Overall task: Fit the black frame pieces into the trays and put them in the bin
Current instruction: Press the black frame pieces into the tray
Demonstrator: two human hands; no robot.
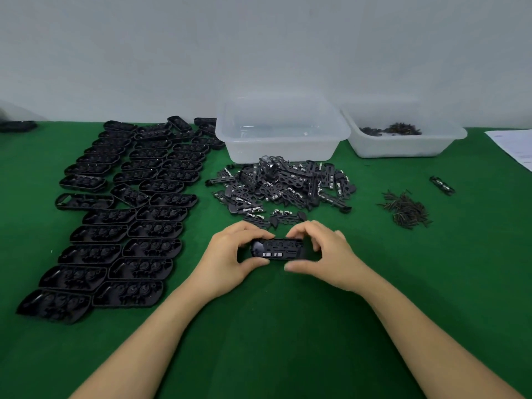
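Black tray (277,249) with a frame (273,254) in it is being pinched at both ends above the tabletop (288,326) by left hand (230,256) and right hand (324,254) fingers; uneven squeezing risks seating it crooked or popping it out.

From the clear bin (280,139), the pile of frame pieces (282,184) lies touching its near wall and blocks your straight path to it. Left of the bin, rows of black trays (123,214) cover the table (288,326). Right of the bin stands a second bin (403,142); nearer you from that, bare green cloth lies between the pile and the small heap of screws (406,208).
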